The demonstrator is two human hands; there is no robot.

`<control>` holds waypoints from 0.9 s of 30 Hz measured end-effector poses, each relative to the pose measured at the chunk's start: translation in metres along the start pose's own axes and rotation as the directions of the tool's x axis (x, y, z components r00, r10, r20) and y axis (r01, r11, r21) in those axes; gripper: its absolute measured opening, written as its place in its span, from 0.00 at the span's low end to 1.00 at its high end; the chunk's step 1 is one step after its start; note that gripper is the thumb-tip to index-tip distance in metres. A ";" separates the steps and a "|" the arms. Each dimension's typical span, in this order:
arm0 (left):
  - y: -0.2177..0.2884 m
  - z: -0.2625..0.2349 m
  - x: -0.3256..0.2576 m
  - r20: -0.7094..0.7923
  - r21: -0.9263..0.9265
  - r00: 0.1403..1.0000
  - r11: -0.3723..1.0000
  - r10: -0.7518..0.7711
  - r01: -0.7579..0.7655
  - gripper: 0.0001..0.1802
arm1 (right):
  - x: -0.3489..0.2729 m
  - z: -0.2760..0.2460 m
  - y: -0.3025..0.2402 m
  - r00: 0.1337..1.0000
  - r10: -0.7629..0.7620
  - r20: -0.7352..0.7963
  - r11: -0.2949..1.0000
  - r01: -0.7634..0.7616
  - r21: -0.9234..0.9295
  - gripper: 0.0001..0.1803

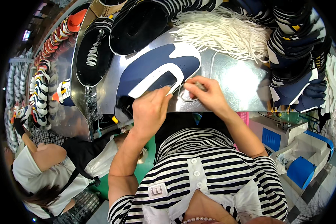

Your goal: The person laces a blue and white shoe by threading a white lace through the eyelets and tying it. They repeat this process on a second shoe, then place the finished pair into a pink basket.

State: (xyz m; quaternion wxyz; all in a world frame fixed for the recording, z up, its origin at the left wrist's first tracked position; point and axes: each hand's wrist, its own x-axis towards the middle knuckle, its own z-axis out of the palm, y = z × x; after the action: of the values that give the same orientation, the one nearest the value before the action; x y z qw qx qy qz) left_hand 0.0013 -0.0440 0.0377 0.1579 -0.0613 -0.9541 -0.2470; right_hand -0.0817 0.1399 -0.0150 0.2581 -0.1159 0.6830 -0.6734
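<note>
A navy and white shoe upper (142,69) lies on the metal bench in front of me. My left hand (151,110) is closed on its near white edge, thumb and fingers pinched together. Just to the right, my right hand (207,93) pinches a thin white shoelace (212,65) beside the upper's eyelet edge. The lace loops below the fingers and runs back towards the pile behind. Exactly where it meets the upper is hidden by my fingers.
A heap of white laces (224,33) covers the back of the metal bench (242,82). Stacked navy uppers (295,67) stand at the right, black-lined uppers (95,52) at the left. A person (44,168) works at lower left. A grey and blue machine (302,149) stands lower right.
</note>
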 end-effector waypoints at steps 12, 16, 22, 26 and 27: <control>0.016 -0.057 0.016 -0.297 -0.086 0.950 0.994 -0.097 0.075 0.10 | -0.056 -0.025 -0.020 0.877 -0.410 0.250 0.715 0.480 -0.509 0.07; 0.015 -0.072 0.027 -0.373 -0.346 0.900 0.934 -0.223 0.088 0.10 | -0.142 -0.077 0.004 0.974 -0.136 0.181 0.561 0.226 -0.797 0.06; 0.001 -0.005 0.038 0.141 -0.080 0.990 0.997 0.013 -0.002 0.09 | -0.149 -0.074 0.010 0.980 -0.027 0.197 0.956 0.083 -0.282 0.08; -0.016 0.012 0.037 0.428 0.034 0.893 0.990 -0.141 0.139 0.13 | -0.067 -0.047 -0.014 0.989 -0.148 0.025 0.979 0.150 -0.137 0.09; -0.016 0.011 0.038 0.411 0.039 0.908 0.996 -0.086 0.077 0.13 | -0.048 -0.039 -0.020 0.994 -0.105 -0.008 0.989 0.104 -0.105 0.07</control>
State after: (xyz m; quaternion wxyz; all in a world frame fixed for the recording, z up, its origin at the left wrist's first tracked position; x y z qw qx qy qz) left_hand -0.0408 -0.0510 0.0337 -0.0567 -0.0703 -0.9703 -0.2245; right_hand -0.0648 0.1971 0.0121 0.2113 -0.1601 0.7120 -0.6503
